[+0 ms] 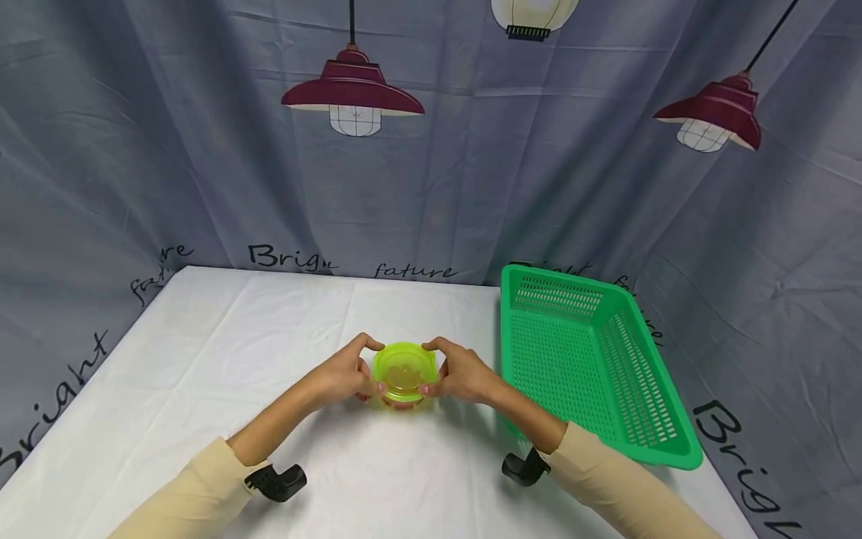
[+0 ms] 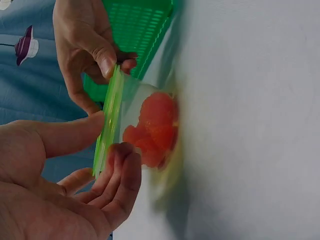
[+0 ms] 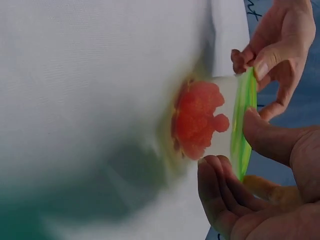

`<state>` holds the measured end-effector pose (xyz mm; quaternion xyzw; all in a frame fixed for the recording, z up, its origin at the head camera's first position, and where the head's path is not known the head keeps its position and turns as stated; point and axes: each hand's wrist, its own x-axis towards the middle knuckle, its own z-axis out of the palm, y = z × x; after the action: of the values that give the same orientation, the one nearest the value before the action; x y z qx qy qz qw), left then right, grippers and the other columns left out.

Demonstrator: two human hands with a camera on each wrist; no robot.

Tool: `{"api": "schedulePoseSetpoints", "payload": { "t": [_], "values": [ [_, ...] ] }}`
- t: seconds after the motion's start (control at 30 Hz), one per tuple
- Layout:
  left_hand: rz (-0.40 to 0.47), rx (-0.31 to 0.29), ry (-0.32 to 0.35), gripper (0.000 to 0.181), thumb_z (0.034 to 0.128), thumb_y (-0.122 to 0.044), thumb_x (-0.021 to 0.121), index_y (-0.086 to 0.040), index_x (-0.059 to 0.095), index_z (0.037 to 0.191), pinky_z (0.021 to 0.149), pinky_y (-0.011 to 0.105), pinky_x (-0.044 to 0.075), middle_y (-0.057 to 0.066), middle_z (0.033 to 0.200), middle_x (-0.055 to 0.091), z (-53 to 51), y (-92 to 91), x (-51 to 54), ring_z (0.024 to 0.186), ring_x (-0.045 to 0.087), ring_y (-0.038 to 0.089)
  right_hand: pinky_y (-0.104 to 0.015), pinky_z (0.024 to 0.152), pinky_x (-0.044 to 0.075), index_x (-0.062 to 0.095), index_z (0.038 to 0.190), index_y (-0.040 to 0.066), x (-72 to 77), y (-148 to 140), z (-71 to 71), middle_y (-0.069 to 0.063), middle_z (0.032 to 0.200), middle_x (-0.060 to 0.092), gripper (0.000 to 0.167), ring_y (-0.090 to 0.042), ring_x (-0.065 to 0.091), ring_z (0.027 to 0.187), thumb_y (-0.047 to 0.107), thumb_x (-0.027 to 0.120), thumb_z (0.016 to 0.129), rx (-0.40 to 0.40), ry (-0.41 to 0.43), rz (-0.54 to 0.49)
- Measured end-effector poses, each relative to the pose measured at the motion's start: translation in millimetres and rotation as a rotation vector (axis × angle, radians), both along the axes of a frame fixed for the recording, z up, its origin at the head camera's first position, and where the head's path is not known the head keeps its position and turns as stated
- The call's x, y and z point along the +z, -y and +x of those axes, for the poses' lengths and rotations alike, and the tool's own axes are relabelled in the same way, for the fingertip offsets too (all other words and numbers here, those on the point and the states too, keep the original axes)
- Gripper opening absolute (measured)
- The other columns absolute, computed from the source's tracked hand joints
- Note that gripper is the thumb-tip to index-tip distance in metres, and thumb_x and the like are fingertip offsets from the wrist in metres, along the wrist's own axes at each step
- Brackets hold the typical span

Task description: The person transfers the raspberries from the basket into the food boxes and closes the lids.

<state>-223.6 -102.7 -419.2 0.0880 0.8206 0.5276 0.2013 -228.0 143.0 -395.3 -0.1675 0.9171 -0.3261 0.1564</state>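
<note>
A small clear container [image 2: 134,90] with a yellow-green lid [image 1: 405,368] stands on the white-covered table. Soft-looking red-orange pieces [image 3: 198,117] show through its side; I cannot tell what they are. My left hand [image 1: 345,374] holds the lidded container at its left side, thumb and fingers bent about the lid's rim. On the opposite side my right hand [image 1: 465,374] grips the rim the same way. Both wrist views show the lid [image 2: 111,120] lying on the container's mouth. Whether it is fully pressed down all round, I cannot tell.
A green plastic basket [image 1: 656,393] with slotted walls stands at the table's right, close to my right forearm. The white tablecloth [image 1: 222,344] spreads left of the hands. Behind the table hangs a grey-blue curtain [image 1: 458,187] with printed lamps and lettering.
</note>
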Motion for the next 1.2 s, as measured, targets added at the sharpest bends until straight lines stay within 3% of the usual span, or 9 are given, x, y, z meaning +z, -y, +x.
{"api": "schedulePoseSetpoints", "payload": {
  "t": [0.2,0.33,0.5,0.67,0.93,1.2],
  "values": [
    [0.019,0.062,0.059,0.038,0.0957,-0.014,0.067,-0.008,0.055,0.131,0.074,0.042,0.060,0.013,0.083,0.063,-13.6,0.6,2.9,0.069,0.066,0.025,-0.027,0.063,0.051,0.051,0.144,0.012,9.5,0.6,-8.0,-0.006,0.085,0.070,0.072,-0.014,0.064,0.074,0.028,0.085,0.083,0.043,0.036,0.124],
    [-0.007,0.075,0.082,0.030,0.1001,-0.019,0.062,-0.004,0.061,0.126,0.074,0.043,0.061,0.011,0.083,0.063,-23.0,-1.0,3.4,0.066,0.063,0.020,-0.028,0.065,0.052,0.053,0.144,0.011,13.7,0.5,-17.4,-0.008,0.085,0.070,0.062,-0.015,0.063,0.073,0.028,0.078,0.090,0.015,0.095,0.158],
    [-0.031,0.107,0.110,0.025,0.1027,-0.022,0.058,-0.001,0.066,0.114,0.071,0.038,0.061,0.009,0.083,0.064,-33.8,-3.9,0.7,0.066,0.062,0.017,-0.035,0.073,0.061,0.060,0.136,0.004,13.4,1.1,-29.0,-0.016,0.087,0.067,0.040,-0.018,0.061,0.067,0.019,0.067,0.099,-0.070,0.228,0.046],
    [-0.066,0.132,0.096,0.022,0.1009,-0.022,0.061,-0.002,0.069,0.101,0.064,0.031,0.058,0.006,0.083,0.062,-40.6,-8.4,-3.5,0.064,0.058,0.014,-0.035,0.075,0.064,0.066,0.124,0.000,8.2,4.1,-36.8,-0.014,0.092,0.067,0.027,-0.017,0.068,0.068,0.009,0.063,0.099,-0.137,0.325,-0.043],
    [-0.100,0.152,0.060,0.020,0.0975,-0.021,0.068,-0.003,0.065,0.089,0.059,0.027,0.051,0.003,0.075,0.057,-44.6,-12.0,-6.7,0.060,0.052,0.011,-0.041,0.076,0.065,0.065,0.096,-0.001,2.2,10.0,-40.9,-0.013,0.082,0.069,0.005,-0.018,0.067,0.062,0.002,0.061,0.096,-0.179,0.313,-0.043],
    [-0.169,0.169,0.060,0.020,0.0964,-0.018,0.067,-0.005,0.063,0.082,0.058,0.026,0.043,0.001,0.062,0.053,-47.5,-18.3,-5.7,0.057,0.048,0.012,-0.035,0.065,0.064,0.063,0.086,0.000,1.4,16.0,-42.0,-0.010,0.073,0.064,0.011,-0.016,0.063,0.055,-0.002,0.057,0.095,-0.234,0.295,0.007]
  ]
}}
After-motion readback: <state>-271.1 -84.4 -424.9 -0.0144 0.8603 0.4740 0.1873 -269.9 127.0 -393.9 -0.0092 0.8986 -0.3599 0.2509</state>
